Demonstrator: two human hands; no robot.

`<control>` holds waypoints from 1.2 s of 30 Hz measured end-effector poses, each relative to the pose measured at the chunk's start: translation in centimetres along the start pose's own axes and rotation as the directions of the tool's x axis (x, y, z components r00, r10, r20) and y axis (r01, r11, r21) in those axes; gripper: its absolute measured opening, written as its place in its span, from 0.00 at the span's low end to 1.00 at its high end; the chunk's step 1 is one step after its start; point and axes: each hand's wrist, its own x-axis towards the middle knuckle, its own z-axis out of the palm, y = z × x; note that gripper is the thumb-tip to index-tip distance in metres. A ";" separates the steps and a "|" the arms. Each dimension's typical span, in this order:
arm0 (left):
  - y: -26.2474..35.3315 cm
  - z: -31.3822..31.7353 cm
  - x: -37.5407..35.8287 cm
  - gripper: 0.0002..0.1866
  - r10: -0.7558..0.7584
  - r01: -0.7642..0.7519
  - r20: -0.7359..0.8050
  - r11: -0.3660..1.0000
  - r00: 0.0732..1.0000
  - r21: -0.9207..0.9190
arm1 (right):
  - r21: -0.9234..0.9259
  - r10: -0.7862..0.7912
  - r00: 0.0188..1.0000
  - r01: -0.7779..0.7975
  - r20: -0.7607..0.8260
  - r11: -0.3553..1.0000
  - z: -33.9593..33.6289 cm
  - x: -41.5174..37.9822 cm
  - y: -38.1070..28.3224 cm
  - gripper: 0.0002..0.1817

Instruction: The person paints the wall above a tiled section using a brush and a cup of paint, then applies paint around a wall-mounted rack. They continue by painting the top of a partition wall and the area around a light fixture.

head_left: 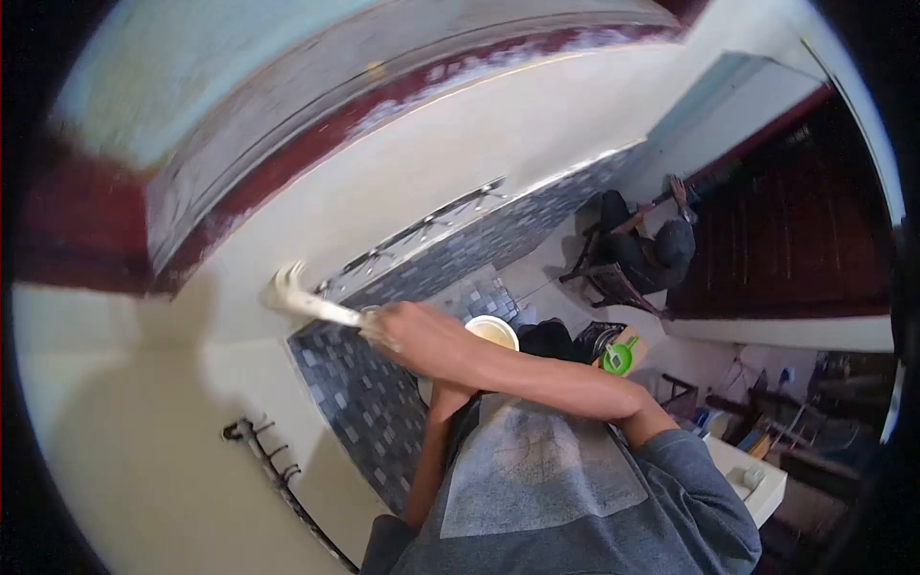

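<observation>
My right hand is closed around the handle of a cream-coated paintbrush. The brush's head touches the pale wall near the corner, beside a black hook rail. My right forearm crosses in front of my body. Below it, my left hand is mostly hidden behind the right wrist, so its fingers do not show. A white bucket with cream paint inside shows just past my right forearm, close to my left hand. Whether the left hand holds the bucket is not visible.
Two black hook rails, one on the far wall and one on the near wall, stick out above grey mosaic tiles. A person sits on a chair by a dark wooden door. A green container stands lower right.
</observation>
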 end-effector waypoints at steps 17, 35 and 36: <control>5.0 -2.2 3.4 0.36 -0.097 0.094 -0.054 0.994 0.994 -0.063 | 0.122 0.468 0.318 -0.707 -0.824 0.696 -19.7 -9.5 10.7 0.13; 4.7 -1.1 3.6 0.38 -0.077 0.078 0.037 0.997 0.996 -0.010 | 0.101 0.046 0.996 -0.053 0.073 0.994 -6.1 -1.4 -1.9 0.12; 4.6 -0.8 3.5 0.39 -0.066 0.067 0.048 0.998 0.997 -0.018 | 0.106 0.039 0.999 -0.040 0.014 0.994 -6.0 -1.4 -1.1 0.10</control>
